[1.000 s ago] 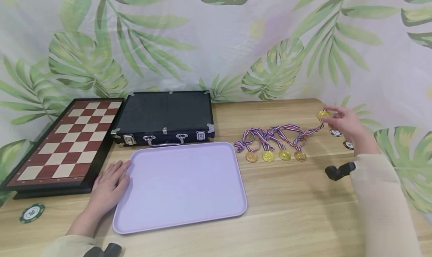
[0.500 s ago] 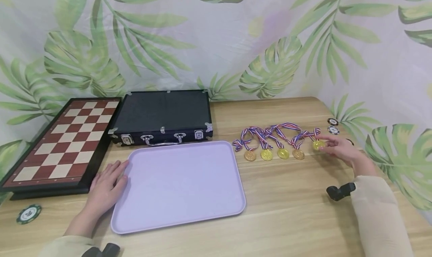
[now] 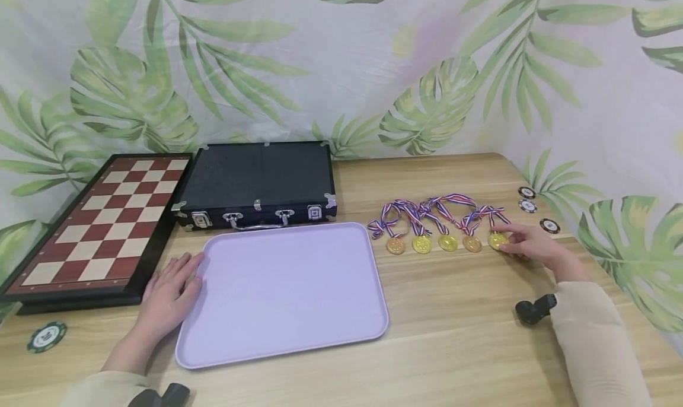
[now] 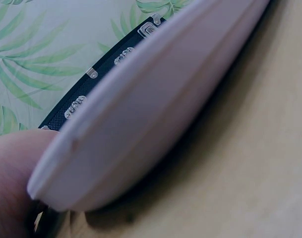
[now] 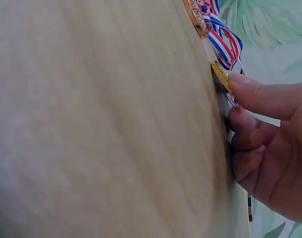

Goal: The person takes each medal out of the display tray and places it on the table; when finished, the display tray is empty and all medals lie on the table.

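At the right end of a row of medals, my right hand [image 3: 533, 245] pinches a gold medal [image 3: 497, 241] by its edge, thumb on top and fingers curled below. In the right wrist view the medal [image 5: 221, 78] is slightly tilted, close to the table. Its red, white and blue ribbon [image 3: 491, 214] lies behind it. To its left lie a bronze medal [image 3: 472, 244], two gold medals and another bronze medal [image 3: 395, 245], ribbons tangled behind. My left hand [image 3: 169, 291] rests with relaxed fingers at the left rim of a lilac tray [image 3: 283, 294].
A black latched case [image 3: 261, 178] stands behind the tray. Left of it lies a chessboard [image 3: 114, 217], with a green poker chip [image 3: 47, 337] in front. Several more chips, one black and white [image 3: 549, 225], lie by the table's right edge. A leaf-print cloth [image 3: 341, 63] hangs behind.
My right hand has brought the gold medal down and toward me from the far right, to the end of the row. The left hand has stayed at the tray.
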### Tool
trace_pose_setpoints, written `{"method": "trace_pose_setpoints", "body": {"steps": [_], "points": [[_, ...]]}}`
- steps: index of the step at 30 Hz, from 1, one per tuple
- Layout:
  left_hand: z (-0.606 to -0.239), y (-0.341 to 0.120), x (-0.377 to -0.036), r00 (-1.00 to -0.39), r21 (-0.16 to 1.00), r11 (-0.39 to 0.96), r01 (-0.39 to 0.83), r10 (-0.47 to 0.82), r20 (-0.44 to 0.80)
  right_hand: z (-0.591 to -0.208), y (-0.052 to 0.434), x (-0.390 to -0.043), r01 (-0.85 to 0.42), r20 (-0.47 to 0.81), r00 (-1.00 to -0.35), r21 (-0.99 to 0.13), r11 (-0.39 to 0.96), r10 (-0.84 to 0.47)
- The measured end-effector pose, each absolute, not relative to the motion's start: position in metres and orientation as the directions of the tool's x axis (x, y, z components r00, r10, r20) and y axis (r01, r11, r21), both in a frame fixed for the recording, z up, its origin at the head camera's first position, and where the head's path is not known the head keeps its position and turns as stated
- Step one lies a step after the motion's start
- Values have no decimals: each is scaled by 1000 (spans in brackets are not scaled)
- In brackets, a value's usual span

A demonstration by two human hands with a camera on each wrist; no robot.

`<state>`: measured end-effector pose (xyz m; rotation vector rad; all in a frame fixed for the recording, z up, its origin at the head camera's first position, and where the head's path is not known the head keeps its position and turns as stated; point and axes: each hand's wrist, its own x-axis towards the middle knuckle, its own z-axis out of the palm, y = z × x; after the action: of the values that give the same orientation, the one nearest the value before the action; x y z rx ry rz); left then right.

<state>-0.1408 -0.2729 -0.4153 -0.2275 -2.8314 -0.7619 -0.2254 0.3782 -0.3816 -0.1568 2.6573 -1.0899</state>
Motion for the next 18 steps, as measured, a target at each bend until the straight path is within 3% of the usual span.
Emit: {"method": "trace_pose_setpoints", "body": {"steps": [7,13,18], "points": [[-415,-273,-139,-966,480,854,202,93,242,-387,376,-230,-98,-153,-956,-634,767,-249],[-414,-269,-144,-967,484,851,204,100,233,-381,377,-221,-3,-162,-969,-748,664,-186],[-396,-269,-152,-985,434,884,173,151,85,-357,367,-211,-83,-64,-979,-746,660,-195]]}}
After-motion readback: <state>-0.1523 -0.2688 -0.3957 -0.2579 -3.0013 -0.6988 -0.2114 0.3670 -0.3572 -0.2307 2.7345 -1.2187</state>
